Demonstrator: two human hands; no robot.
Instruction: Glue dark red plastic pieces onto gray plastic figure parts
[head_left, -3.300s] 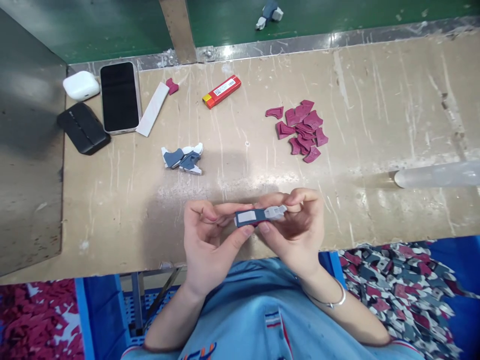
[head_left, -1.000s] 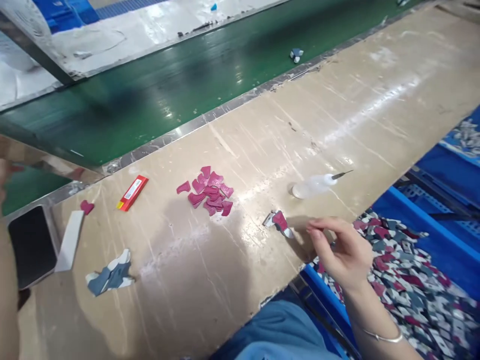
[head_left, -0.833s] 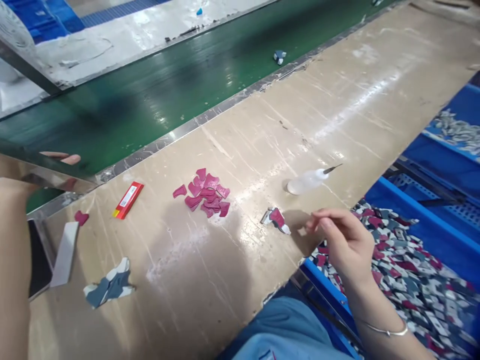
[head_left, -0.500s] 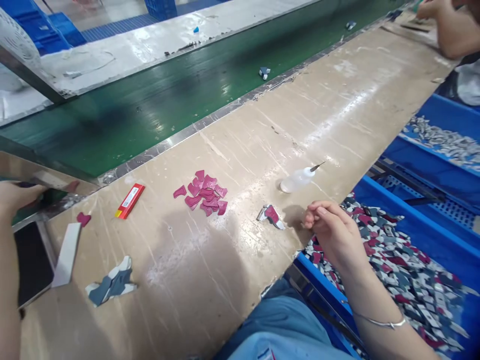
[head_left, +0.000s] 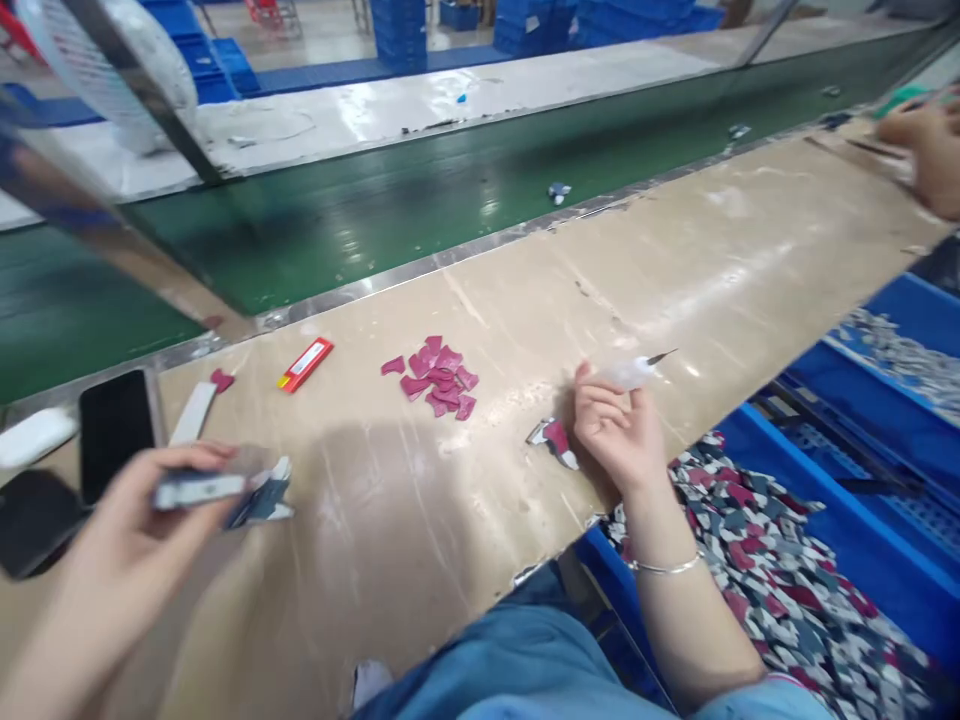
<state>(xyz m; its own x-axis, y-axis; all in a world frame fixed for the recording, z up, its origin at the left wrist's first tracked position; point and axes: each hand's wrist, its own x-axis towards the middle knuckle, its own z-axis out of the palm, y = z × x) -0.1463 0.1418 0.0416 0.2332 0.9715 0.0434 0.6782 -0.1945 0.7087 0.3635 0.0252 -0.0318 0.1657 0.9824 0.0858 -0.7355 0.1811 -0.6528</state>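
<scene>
My left hand (head_left: pixel 142 530), blurred by motion, is closed on a flat white and dark blue-grey piece (head_left: pixel 201 490), pinched between thumb and fingers. Just past its fingertips lie more blue-grey and white pieces (head_left: pixel 270 496) on the table. My right hand (head_left: pixel 619 430) is palm up at a translucent bottle (head_left: pixel 624 373) with a thin needle tip. Its fingers are loosely curled, with the thumb apart, and partly cover the bottle; I see no firm grip. Left of that hand lies a maroon, white and grey piece (head_left: pixel 556 440). A heap of maroon pieces (head_left: pixel 442 375) sits mid-table.
A red packet (head_left: pixel 306 364), a white strip (head_left: pixel 193 412) and a phone (head_left: pixel 116 430) lie at the left. Behind the table edge runs a green belt (head_left: pixel 420 225). A blue bin (head_left: pixel 757 440) full of pieces stands right. Another person's hand (head_left: pixel 922 140) is far right.
My left hand has come from the far left edge onto the table and now holds a white and blue-grey piece. My right hand has moved up to the bottle. The view has shifted.
</scene>
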